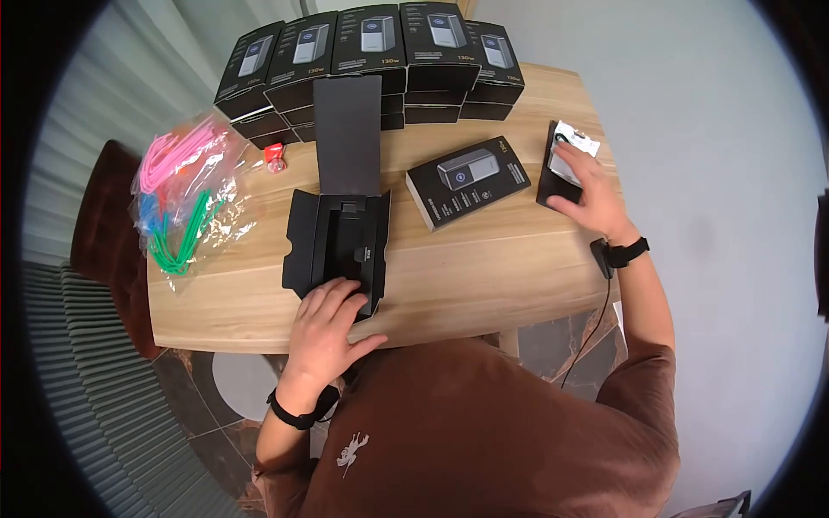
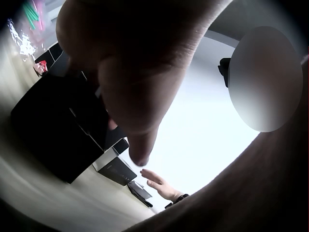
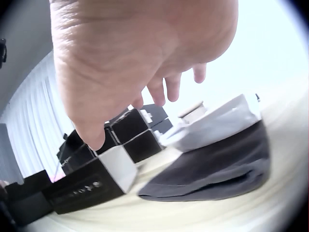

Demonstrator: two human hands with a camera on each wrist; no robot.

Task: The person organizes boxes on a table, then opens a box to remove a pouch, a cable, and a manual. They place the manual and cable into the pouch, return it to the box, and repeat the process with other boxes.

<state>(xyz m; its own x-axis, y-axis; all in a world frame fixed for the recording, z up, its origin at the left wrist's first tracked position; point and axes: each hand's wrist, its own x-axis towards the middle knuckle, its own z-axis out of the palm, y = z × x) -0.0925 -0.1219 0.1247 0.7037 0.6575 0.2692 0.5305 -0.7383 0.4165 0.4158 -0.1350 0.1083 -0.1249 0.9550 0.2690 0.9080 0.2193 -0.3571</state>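
Observation:
An opened black box (image 1: 300, 246) stands at the table's near edge, its long lid flap (image 1: 348, 138) raised at the far end. Inside are black inserts, partly hidden by my left hand (image 1: 324, 332). That hand lies over the box's near end, fingers loosely bent at its inside and thumb spread outward. At the table's right, a dark grey fabric pouch (image 3: 217, 169) has a crumpled white plastic packet (image 3: 217, 128) on top. My right hand (image 1: 598, 197) hovers above both with fingers extended, and the right wrist view shows space under the palm.
Between the hands lies a printed black carton (image 1: 471, 177) with a device picture. Several similar cartons (image 1: 370, 39) are stacked at the back. Clear bags with pink, blue and green cords (image 1: 181, 164) lie at the left, beside a small red packet (image 1: 275, 156). A brown chair (image 1: 112, 246) stands left.

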